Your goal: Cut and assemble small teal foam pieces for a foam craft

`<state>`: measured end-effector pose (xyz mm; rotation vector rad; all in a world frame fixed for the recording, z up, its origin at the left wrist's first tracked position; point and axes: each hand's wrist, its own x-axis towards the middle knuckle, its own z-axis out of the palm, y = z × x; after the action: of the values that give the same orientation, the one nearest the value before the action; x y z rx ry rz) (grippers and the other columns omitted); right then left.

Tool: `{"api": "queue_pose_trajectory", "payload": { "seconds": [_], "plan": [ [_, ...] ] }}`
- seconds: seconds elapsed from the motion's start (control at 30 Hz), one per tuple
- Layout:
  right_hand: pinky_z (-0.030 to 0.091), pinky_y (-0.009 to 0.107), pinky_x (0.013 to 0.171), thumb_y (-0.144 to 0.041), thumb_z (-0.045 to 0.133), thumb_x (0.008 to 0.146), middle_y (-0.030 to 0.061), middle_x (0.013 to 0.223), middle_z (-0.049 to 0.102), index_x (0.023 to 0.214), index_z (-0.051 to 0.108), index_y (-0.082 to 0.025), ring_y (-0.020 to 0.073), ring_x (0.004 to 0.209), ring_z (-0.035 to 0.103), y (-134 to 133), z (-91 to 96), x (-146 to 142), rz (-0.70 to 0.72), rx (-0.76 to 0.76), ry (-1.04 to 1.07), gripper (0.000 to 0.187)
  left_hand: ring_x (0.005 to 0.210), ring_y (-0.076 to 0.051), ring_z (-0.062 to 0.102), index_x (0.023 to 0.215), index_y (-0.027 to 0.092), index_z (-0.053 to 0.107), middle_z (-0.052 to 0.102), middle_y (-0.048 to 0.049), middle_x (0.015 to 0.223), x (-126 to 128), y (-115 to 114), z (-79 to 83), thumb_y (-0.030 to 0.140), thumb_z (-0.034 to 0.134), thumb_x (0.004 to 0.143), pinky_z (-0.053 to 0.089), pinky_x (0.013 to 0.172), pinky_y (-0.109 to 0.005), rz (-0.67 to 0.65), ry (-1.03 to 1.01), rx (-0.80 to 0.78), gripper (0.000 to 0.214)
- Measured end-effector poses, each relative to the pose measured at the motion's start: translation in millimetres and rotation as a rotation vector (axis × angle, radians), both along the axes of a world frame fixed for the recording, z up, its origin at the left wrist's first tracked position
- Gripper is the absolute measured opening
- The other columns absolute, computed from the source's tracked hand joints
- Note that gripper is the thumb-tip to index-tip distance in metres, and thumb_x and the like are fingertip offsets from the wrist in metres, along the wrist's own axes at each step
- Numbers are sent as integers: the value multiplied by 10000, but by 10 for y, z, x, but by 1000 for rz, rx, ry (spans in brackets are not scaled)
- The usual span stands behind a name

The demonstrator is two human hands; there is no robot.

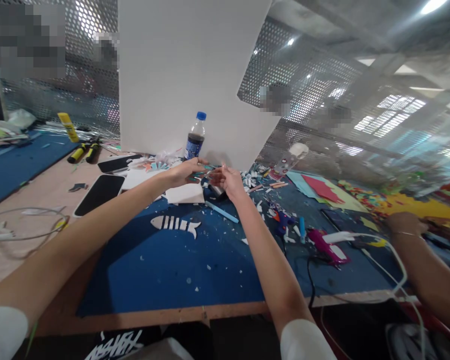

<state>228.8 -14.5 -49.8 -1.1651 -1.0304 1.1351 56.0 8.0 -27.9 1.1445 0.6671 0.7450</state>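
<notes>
Both hands are stretched out over the far part of the blue mat (165,280), close together. My left hand (187,171) has its fingers bent around something thin with teal edges, too small to make out. Beside it my right hand (228,181) is closed in a pinch, and what its fingers hold is hidden. Nearer to me lies a fish-skeleton shape (175,223) of white pieces laid in a row. Under the hands are a white block (185,194) and a light blue strip (222,212).
A cola bottle (195,139) stands behind my hands before a white board (187,65). Phones (99,195) and yellow-handled pliers (84,152) lie left. To the right are scraps, a small glue gun (282,222), a purple device (328,246) with cables, and another person's arm (423,270).
</notes>
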Motion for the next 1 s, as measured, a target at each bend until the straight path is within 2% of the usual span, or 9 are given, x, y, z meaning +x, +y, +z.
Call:
{"api": "queue_pose_trajectory", "payload": {
  "seconds": [0.17,0.3,0.43,0.57,0.73,0.87,1.0],
  "plan": [
    [531,306,721,-373,565,818,34,724,691,689,638,-184,148,727,647,48,-2,60,-92,92,51,240,625,-75,505,923,177,517,545,0,730,-40,21,16,114,535,786,380,614,-240,34,-30,-2,151],
    [519,302,785,-369,561,814,21,765,689,758,640,-204,139,798,640,62,29,72,-100,165,108,191,633,-71,498,886,173,529,535,4,735,-36,63,-12,125,532,786,390,624,-234,88,-37,-13,111],
    [524,284,721,-372,620,763,-15,616,628,832,655,-216,119,680,618,25,81,58,-46,165,113,174,618,-70,491,829,164,528,520,6,706,-28,69,-7,138,541,781,378,583,-219,83,-56,-29,56],
    [514,252,614,-351,679,708,-52,481,511,742,659,-173,82,510,531,-14,136,87,30,97,69,183,615,-71,497,834,156,543,525,2,708,-72,24,72,134,541,785,388,588,-222,19,-70,-22,53],
    [471,213,537,-335,657,732,-83,404,392,708,656,-149,66,452,483,-46,218,202,76,28,4,187,571,-60,475,851,163,553,498,11,663,-122,-36,190,150,543,788,374,559,-208,-31,-117,0,65],
    [456,212,518,-344,670,712,-59,425,465,659,644,-142,77,468,506,-82,259,206,110,17,-81,211,589,-79,493,851,157,549,527,-8,682,-116,-16,181,141,538,777,396,583,-232,30,-59,-13,77],
    [403,205,417,-381,714,652,-44,422,521,646,612,-143,74,384,465,-89,221,115,99,22,-178,259,585,-86,491,809,153,518,530,-10,683,-104,40,137,113,515,766,403,595,-245,86,-2,0,58]
  ]
}}
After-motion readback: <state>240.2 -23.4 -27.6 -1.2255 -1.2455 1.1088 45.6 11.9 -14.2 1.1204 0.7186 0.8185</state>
